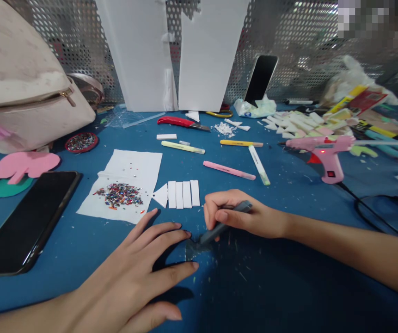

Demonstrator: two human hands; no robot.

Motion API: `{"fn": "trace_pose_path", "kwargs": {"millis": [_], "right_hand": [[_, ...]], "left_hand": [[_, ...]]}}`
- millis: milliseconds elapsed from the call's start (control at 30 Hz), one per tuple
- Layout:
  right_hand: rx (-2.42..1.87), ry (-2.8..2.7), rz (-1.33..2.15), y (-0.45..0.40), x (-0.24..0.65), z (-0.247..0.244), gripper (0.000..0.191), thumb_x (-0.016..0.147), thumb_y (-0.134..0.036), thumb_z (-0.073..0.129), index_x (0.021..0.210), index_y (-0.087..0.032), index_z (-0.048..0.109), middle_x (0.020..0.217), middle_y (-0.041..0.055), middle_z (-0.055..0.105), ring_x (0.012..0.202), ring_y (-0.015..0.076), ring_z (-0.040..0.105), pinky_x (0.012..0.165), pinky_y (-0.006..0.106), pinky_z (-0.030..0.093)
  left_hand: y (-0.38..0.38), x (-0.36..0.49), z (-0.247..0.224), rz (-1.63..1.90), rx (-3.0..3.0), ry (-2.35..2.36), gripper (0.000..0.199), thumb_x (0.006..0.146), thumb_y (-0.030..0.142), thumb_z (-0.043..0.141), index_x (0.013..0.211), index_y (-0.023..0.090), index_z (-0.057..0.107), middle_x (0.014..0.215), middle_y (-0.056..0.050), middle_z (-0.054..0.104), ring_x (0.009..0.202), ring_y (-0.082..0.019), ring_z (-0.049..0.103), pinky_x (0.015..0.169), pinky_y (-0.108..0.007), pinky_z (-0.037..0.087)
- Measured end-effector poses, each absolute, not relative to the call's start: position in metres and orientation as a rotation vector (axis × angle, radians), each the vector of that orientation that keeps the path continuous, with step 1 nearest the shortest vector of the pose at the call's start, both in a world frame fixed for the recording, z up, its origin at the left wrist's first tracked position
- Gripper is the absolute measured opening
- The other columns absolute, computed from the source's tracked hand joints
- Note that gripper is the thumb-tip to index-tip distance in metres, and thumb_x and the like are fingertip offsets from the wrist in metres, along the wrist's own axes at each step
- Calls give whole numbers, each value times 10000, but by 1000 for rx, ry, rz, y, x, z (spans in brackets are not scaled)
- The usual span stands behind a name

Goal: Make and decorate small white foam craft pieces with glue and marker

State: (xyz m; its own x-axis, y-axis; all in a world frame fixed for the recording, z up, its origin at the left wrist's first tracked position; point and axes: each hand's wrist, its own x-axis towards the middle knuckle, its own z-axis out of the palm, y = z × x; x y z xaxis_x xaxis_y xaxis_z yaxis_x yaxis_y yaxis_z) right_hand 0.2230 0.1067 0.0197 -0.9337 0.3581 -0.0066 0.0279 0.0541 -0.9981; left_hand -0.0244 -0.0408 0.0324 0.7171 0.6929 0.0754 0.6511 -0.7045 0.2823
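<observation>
My right hand is closed around a dark grey marker, its lower end slanting down to the left. Under that end lies a small dark, thin patch or piece on the blue table; what it is made of is hard to make out. My left hand lies with fingers spread, fingertips close to the dark patch and holding nothing. Just beyond my fingers, a white triangle with a small hole points left beside several white strips in a row. A white paper carries a heap of multicoloured glitter bits.
A phone lies at left, near a pink cutout and a backpack. Highlighters, including a pink one, and a red-handled cutter lie beyond. At right stands a lit pink glue gun with its cable; white boards stand behind.
</observation>
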Motion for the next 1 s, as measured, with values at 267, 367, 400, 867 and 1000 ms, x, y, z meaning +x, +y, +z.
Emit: {"fn": "trace_pose_path", "kwargs": {"millis": [267, 367, 400, 867, 1000], "right_hand": [[-389, -2070, 1961, 106, 223, 19, 418, 969, -491, 580, 816, -105, 628, 765, 47, 621, 697, 131, 614, 633, 226, 469], [-384, -2090, 1965, 106, 223, 18, 427, 975, -494, 567, 809, -106, 632, 750, 44, 612, 685, 131, 611, 626, 227, 469], [-376, -2101, 1965, 106, 224, 18, 440, 982, -501, 551, 804, -107, 634, 735, 40, 605, 677, 131, 609, 620, 227, 467], [-383, -2129, 1908, 107, 224, 18, 491, 996, -528, 505, 778, -109, 636, 736, 45, 604, 663, 128, 606, 619, 234, 458], [-404, -2123, 1861, 108, 224, 17, 461, 1004, -503, 505, 794, -115, 639, 743, 41, 609, 678, 125, 604, 621, 226, 455]], "left_hand": [[-40, -23, 32, 255, 2691, 1076, 493, 1002, 541, 470, 1443, 323, 492, 1469, -76, 495, 1414, -291, 390, 1181, -638, 172], [-40, -24, 33, 260, 2696, 1076, 501, 1000, 553, 464, 1444, 322, 491, 1469, -79, 497, 1409, -293, 398, 1174, -642, 193], [-40, -25, 33, 267, 2698, 1078, 502, 1000, 554, 463, 1445, 324, 489, 1473, -80, 493, 1409, -294, 399, 1172, -646, 195], [-40, -24, 32, 294, 2698, 1071, 505, 1002, 550, 459, 1455, 327, 477, 1486, -73, 481, 1410, -298, 396, 1176, -645, 187], [-40, -24, 32, 264, 2705, 1088, 505, 1006, 546, 454, 1463, 331, 463, 1485, -80, 480, 1412, -298, 393, 1161, -661, 211]]}}
